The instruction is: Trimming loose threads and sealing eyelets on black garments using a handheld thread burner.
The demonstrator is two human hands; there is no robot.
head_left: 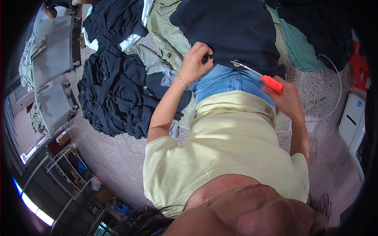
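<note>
A black knitted garment [228, 31] lies spread across my lap, its near edge over my blue jeans. At that edge my left hand [195, 62] is closed, fingers curled in a pinch on the dark cloth. What lies right between the fingertips is partly hidden. My right hand [286, 96] grips a tool with a red handle [272, 84] and a thin metal shaft. Its small rounded metal tip points left and rests at or just over the garment's edge, between my two hands. The tool's exact kind cannot be made out.
A heap of black garments [114, 92] lies on the floor at left, more dark clothing [114, 19] beyond it. Greenish woven sheeting [167, 33] lies underneath. At right are dark cloth [315, 23], a white cord [341, 84], a red object [358, 65] and a white box [352, 118]. Grey wheeled carts [53, 51] stand far left.
</note>
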